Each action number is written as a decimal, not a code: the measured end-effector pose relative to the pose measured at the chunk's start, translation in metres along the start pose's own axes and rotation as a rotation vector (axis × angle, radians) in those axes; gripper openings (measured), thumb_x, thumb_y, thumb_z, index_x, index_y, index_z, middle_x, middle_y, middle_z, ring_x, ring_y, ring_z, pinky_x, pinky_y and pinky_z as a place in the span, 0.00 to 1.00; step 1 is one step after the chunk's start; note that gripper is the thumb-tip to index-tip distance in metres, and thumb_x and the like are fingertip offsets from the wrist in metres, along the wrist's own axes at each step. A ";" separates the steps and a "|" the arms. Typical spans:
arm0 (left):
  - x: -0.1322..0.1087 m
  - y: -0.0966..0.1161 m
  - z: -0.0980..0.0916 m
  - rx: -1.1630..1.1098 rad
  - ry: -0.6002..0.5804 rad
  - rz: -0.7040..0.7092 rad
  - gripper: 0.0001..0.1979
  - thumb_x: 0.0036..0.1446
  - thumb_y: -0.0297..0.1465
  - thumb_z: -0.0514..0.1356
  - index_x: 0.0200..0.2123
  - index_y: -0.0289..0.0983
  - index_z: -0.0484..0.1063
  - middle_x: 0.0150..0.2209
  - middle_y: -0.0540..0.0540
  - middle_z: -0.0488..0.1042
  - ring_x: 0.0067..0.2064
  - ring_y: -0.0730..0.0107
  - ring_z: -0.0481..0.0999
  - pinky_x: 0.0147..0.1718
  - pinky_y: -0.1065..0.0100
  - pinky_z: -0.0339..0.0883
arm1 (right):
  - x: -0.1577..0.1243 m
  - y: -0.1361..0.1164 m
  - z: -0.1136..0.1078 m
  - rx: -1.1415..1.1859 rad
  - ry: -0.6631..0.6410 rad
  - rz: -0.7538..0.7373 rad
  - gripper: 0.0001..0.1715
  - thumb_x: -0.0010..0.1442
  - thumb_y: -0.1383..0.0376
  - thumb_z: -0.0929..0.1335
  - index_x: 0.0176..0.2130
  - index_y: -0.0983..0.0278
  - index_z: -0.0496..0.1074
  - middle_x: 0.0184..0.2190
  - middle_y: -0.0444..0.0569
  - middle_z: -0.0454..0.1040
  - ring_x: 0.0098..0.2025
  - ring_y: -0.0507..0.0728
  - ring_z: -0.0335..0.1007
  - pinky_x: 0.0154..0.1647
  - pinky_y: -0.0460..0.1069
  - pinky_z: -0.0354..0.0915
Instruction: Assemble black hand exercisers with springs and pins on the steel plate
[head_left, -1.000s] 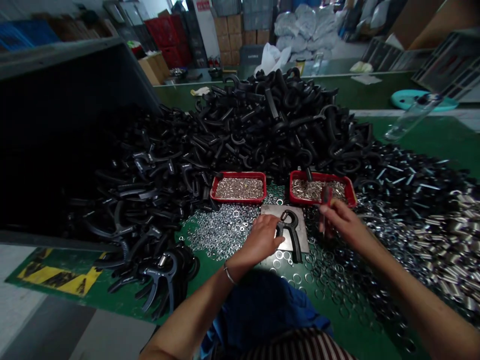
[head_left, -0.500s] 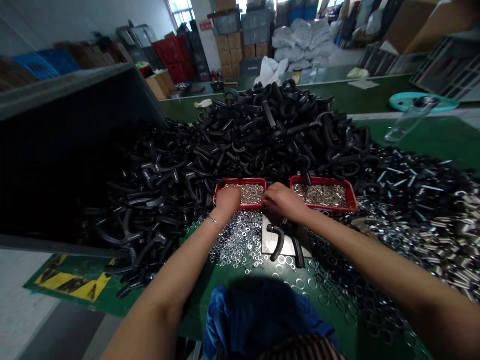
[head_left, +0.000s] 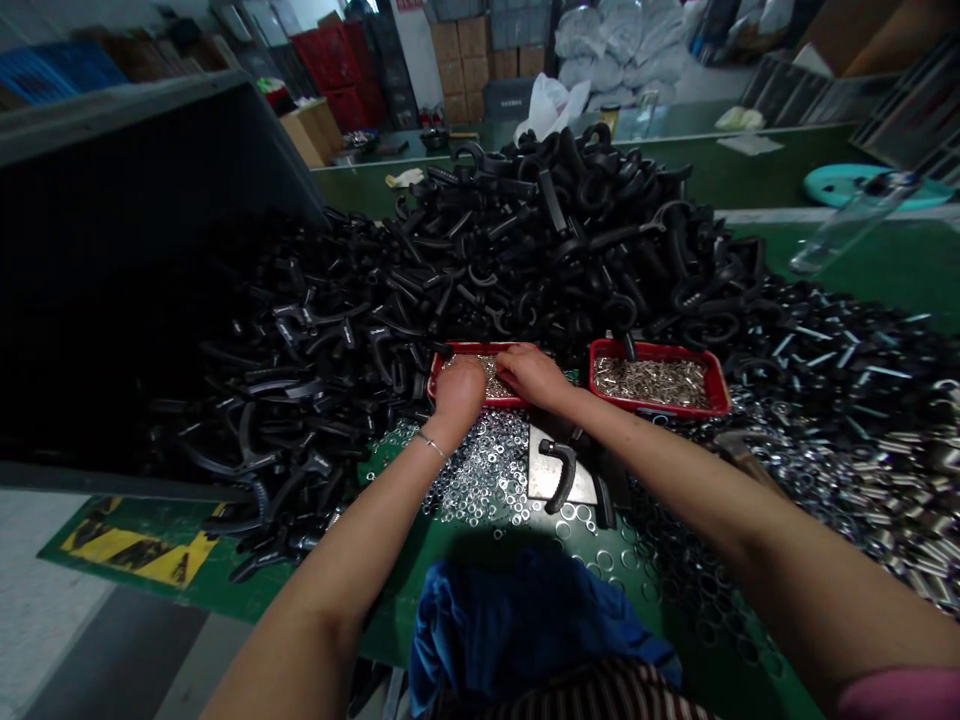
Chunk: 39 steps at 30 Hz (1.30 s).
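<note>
My left hand [head_left: 461, 388] is closed, with curled fingers, at the left side of the left red tray [head_left: 512, 403], which holds many small shiny metal parts. Opposite it, my right hand [head_left: 536, 377] reaches into the same tray with its fingertips pressed together. Whatever either hand has between its fingers is too small or hidden. In front of the hands, a curved black handle [head_left: 559, 485] lies on a metal plate [head_left: 540, 462], with another black piece [head_left: 602, 495] beside it.
A second red tray [head_left: 660, 408] of small metal pins stands at right. Behind rises a large heap of black handles [head_left: 555, 240]. Loose nuts [head_left: 480, 480] and rings [head_left: 600, 560] lie in front. At left is a big grey bin [head_left: 255, 130]; metal sleeves [head_left: 922, 500] lie at right.
My right hand has moved left from the right edge of the left tray to over its contents, near my left hand. My left hand stays at the tray. The camera view has shifted slightly.
</note>
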<state>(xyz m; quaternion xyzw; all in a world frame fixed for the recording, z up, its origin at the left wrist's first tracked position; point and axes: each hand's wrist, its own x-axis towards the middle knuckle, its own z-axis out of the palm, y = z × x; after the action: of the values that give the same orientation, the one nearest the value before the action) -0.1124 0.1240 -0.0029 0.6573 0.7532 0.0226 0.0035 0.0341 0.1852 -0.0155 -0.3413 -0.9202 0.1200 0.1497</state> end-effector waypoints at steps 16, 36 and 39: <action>-0.089 0.061 0.014 -0.634 0.021 0.478 0.04 0.64 0.30 0.59 0.36 0.37 0.73 0.38 0.47 0.76 0.44 0.64 0.73 0.48 0.62 0.63 | -0.048 0.006 -0.031 0.695 0.291 0.295 0.13 0.66 0.57 0.62 0.41 0.63 0.68 0.30 0.44 0.73 0.28 0.52 0.71 0.31 0.48 0.68; -0.097 0.081 0.043 -0.130 0.195 0.799 0.09 0.68 0.28 0.52 0.42 0.34 0.72 0.40 0.43 0.74 0.44 0.59 0.70 0.48 0.58 0.61 | -0.199 -0.001 0.000 0.327 0.338 0.136 0.08 0.68 0.63 0.64 0.39 0.62 0.72 0.38 0.52 0.74 0.44 0.60 0.71 0.49 0.57 0.68; -0.100 0.077 0.046 -0.224 0.185 0.756 0.09 0.68 0.29 0.52 0.44 0.34 0.72 0.42 0.43 0.75 0.45 0.60 0.70 0.47 0.59 0.62 | -0.200 0.000 0.004 0.256 0.316 0.118 0.09 0.69 0.63 0.63 0.40 0.62 0.72 0.38 0.53 0.74 0.44 0.60 0.71 0.47 0.57 0.69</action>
<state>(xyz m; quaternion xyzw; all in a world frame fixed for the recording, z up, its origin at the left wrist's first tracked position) -0.0211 0.0367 -0.0479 0.8786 0.4486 0.1635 -0.0012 0.1776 0.0517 -0.0577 -0.3875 -0.8407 0.1895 0.3272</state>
